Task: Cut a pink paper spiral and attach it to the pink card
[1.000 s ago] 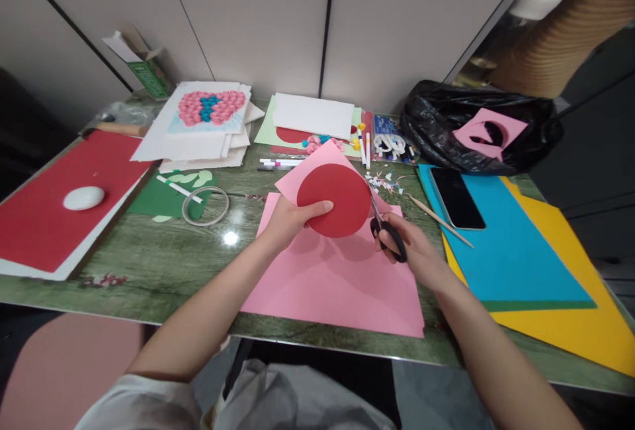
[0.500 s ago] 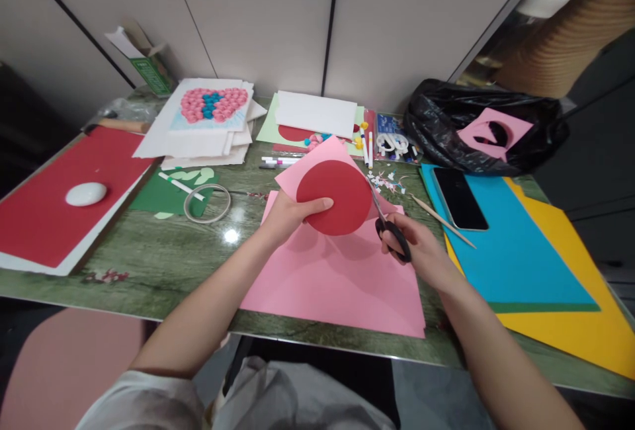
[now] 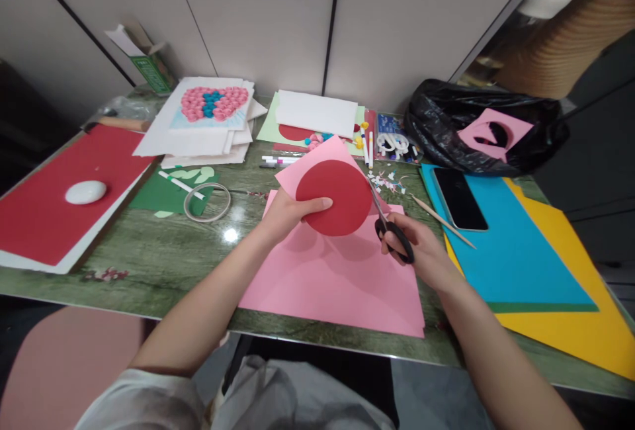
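My left hand (image 3: 292, 215) pinches a red paper circle (image 3: 342, 202) together with a pink paper piece (image 3: 307, 162) behind it, the thumb lying on the red face. In my right hand (image 3: 409, 241) are black-handled scissors (image 3: 397, 238), with fingers in the loops. Their blades sit at the right edge of the red circle, by the pink paper. Both papers are held up over a larger pink sheet (image 3: 332, 291) that lies on the table. Whether the blades are apart is hard to make out.
Paper scraps (image 3: 387, 183) and a wooden stick (image 3: 441, 219) lie beyond my right hand. A phone (image 3: 460, 198) rests on blue paper (image 3: 526, 264). A black plastic bag (image 3: 431, 126) stands behind. To the left are a tape roll (image 3: 225, 205) and a white oval object (image 3: 86, 192) on red paper (image 3: 44, 231).
The scissors and my right hand have shifted very slightly at the circle's right edge. The pink flap beside the blades shows a little less. My left hand keeps its hold.
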`<state>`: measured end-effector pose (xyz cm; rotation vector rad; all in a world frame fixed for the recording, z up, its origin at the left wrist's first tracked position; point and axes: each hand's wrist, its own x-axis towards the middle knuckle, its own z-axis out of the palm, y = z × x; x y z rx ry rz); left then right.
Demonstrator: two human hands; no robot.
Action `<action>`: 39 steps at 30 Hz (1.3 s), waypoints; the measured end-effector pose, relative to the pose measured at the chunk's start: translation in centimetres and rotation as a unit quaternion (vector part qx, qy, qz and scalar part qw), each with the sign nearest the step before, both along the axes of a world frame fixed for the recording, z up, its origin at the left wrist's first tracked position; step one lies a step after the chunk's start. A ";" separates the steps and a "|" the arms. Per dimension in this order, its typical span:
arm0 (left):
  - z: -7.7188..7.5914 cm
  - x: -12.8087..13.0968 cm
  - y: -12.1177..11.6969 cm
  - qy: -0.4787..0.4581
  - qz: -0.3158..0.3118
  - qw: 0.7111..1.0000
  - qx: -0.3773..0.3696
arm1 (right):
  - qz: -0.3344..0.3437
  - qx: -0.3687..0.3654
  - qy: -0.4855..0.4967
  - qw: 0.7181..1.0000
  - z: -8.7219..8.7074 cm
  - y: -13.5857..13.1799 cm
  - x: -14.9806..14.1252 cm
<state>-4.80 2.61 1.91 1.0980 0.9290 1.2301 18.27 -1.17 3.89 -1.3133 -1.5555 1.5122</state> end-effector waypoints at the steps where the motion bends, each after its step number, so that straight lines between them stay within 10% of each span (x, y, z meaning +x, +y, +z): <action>1: 0.0 0.0 0.0 -0.001 -0.005 1.000 0.001 | -0.004 0.003 0.001 1.000 0.0 0.0 -0.1; 39: 0.2 -0.5 0.1 0.009 -0.007 1.000 -0.001 | 0.044 0.037 -0.070 0.996 0.0 0.4 0.8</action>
